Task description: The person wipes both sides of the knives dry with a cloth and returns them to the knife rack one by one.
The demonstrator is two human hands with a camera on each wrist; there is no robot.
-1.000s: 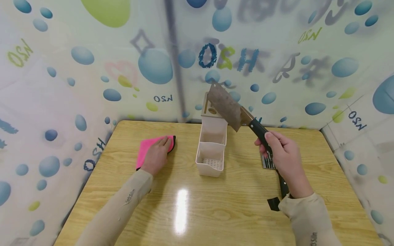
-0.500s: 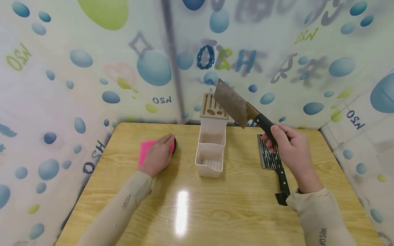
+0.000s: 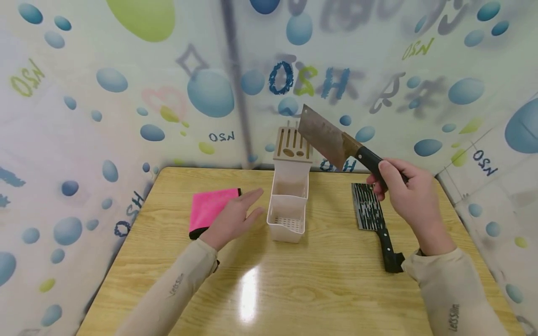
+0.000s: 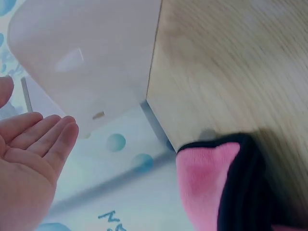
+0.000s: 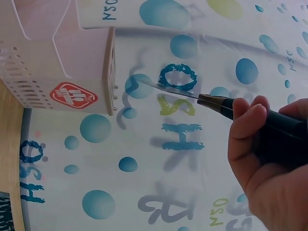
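Note:
My right hand (image 3: 409,196) grips the black handle of a cleaver (image 3: 323,135), its broad blade raised and pointing up-left toward the back wall. In the right wrist view the cleaver (image 5: 178,91) appears nearly edge-on, fingers curled round its handle. Behind the blade stands a white knife holder (image 3: 290,210) with a slotted beige top and two open bins in front. My left hand (image 3: 233,219), fingers spread, reaches between a folded pink cloth (image 3: 210,210) with black edging and the holder's left side. In the left wrist view the left hand (image 4: 33,159) shows its palm beside the holder's smooth wall (image 4: 91,53).
A second cleaver (image 3: 370,210) with a black-and-silver streaked blade and black handle lies on the wooden table (image 3: 319,289), right of the holder. A patterned wall (image 3: 361,56) closes off the table's back.
My left hand has lifted off the pink cloth and moved right toward the holder. My right hand has drawn the cleaver slightly right and up, away from the slotted top.

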